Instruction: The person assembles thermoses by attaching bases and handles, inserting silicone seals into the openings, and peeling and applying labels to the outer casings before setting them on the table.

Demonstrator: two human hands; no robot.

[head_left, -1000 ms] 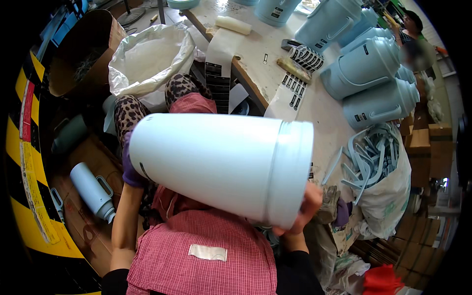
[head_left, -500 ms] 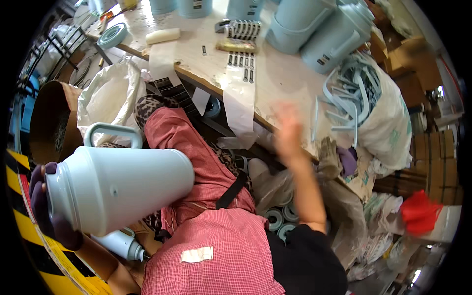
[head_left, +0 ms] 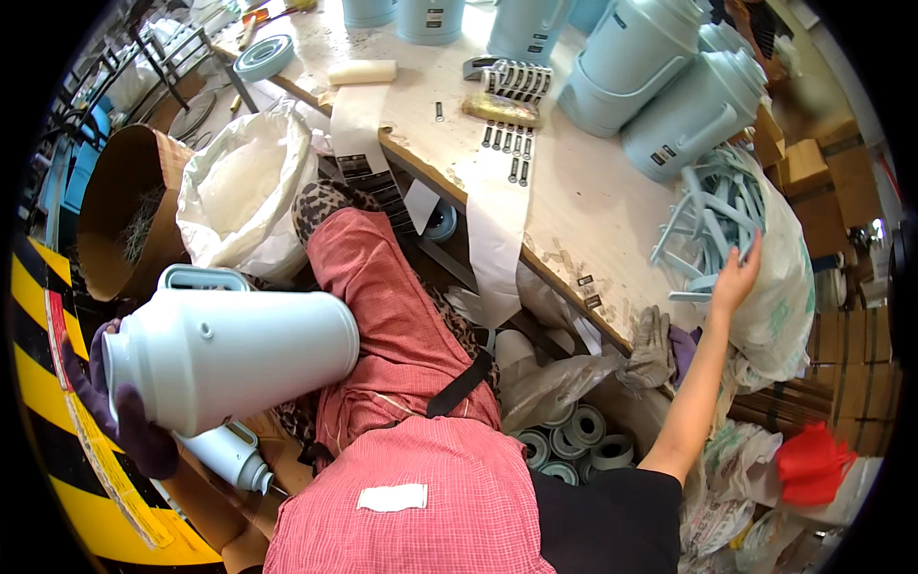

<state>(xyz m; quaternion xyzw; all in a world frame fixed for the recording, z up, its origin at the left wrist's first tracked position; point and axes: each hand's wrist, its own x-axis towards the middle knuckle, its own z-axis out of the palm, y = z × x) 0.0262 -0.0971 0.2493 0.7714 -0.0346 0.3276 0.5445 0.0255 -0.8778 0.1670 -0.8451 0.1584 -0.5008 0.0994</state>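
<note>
A light-blue vacuum jug (head_left: pixel 239 354) lies on its side across my lap, its loop handle upward and its base to the right. My left hand (head_left: pixel 134 411), in a purple glove, is closed around the jug's left end. At the table's right side, my bare right hand (head_left: pixel 734 277) has its thumb and fingers on a light-blue plastic handle in the bundle of handles (head_left: pixel 715 222). Those handles stick out of a white sack (head_left: pixel 779 316); the fingertips are partly hidden among them. Another light-blue jug (head_left: pixel 229 457) lies below the held one.
Several light-blue jugs (head_left: pixel 626 72) stand along the table's far side. A strip of small labels (head_left: pixel 502 215) hangs over the table edge. Left are an open white sack (head_left: pixel 244 191) and a cardboard drum (head_left: pixel 105 225). Ring-shaped parts (head_left: pixel 574 435) lie below, near grey gloves (head_left: pixel 650 344).
My right hand has moved right, from above the table edge to the handles in the sack. The jug stays in my left hand, and the view has shifted a little.
</note>
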